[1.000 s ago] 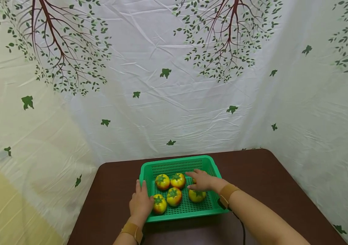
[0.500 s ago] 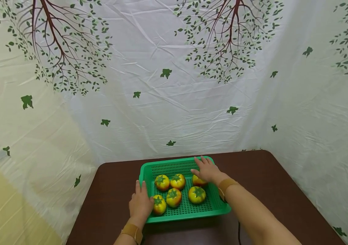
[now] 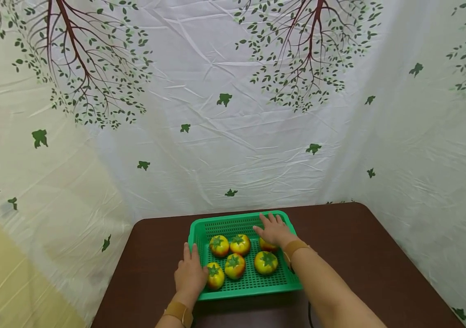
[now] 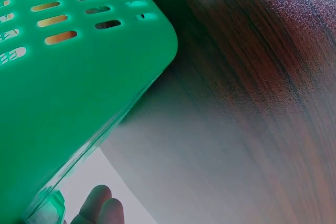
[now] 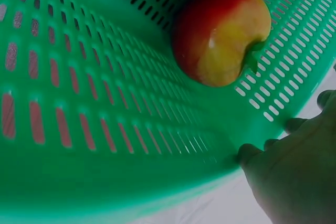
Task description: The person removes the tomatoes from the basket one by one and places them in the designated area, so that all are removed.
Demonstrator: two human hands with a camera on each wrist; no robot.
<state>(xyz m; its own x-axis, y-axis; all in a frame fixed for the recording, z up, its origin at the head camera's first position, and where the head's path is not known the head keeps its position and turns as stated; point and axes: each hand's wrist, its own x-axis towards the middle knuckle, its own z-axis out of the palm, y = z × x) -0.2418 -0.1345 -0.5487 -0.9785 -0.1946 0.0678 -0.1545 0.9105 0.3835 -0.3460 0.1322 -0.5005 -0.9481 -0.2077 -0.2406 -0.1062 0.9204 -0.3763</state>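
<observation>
The basket (image 3: 251, 291) lies between straight left fingers (image 3: 187, 255) and spread right fingers (image 3: 273, 220), apparently gripping nothing.

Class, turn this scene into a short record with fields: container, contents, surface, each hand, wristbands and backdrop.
Container: green slotted basket
Contents: six visible yellow-red fruits with green tops
Surface: dark brown table
Left hand: at the basket's left side, fingers straight
Right hand: at the far right corner, fingers spread
Wristbands: tan, one per wrist
Backdrop: white leaf-patterned sheet
</observation>
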